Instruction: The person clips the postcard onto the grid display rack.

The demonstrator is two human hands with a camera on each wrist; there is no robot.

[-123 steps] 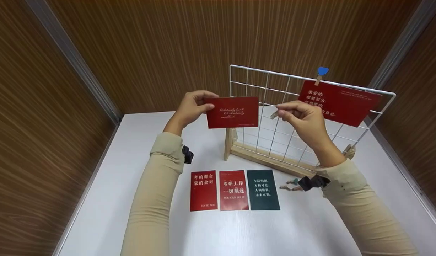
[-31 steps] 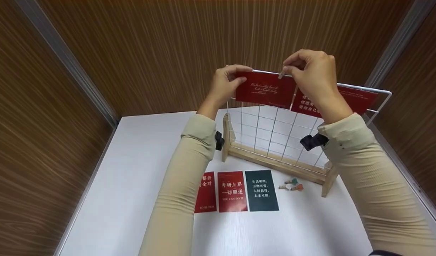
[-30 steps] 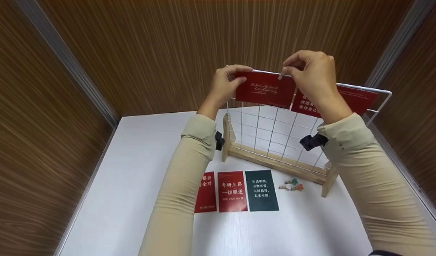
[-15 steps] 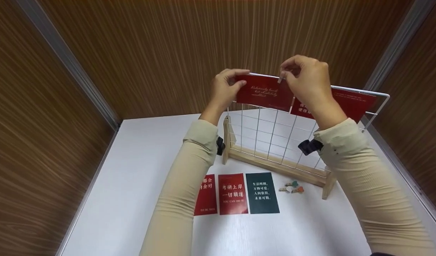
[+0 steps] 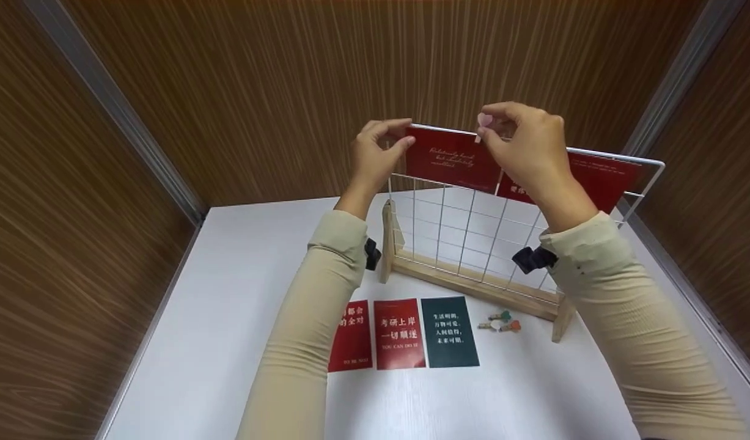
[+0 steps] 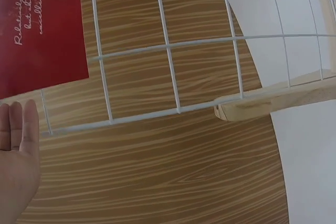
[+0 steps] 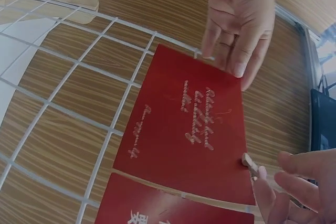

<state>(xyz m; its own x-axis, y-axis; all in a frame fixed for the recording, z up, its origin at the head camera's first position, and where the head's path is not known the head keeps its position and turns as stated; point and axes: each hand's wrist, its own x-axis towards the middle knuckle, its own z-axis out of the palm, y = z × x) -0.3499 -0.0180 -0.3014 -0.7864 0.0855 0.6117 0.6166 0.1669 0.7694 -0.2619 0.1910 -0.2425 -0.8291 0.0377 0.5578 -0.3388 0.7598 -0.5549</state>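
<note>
A red card with cursive white writing hangs against the top of the white wire grid. A small wooden clothespin with a pink heart sits on the card's top edge. My right hand surrounds the heart, index finger and thumb parted, the thumb close to or touching it. My left hand is at the card's left edge, fingers loosely extended and thumb by the corner; whether it still touches is unclear. A second red card hangs to the right, partly covered by my right hand.
On the white table lie two red cards, one partly behind my left sleeve, and a dark green card. Several heart clothespins lie beside them. A wooden base supports the grid. Wood-grain walls enclose the table.
Both hands brought the cursive card and clothespin up to the grid's top bar. In the last half second my left hand shifted left and my right fingers parted, showing the pink heart.
</note>
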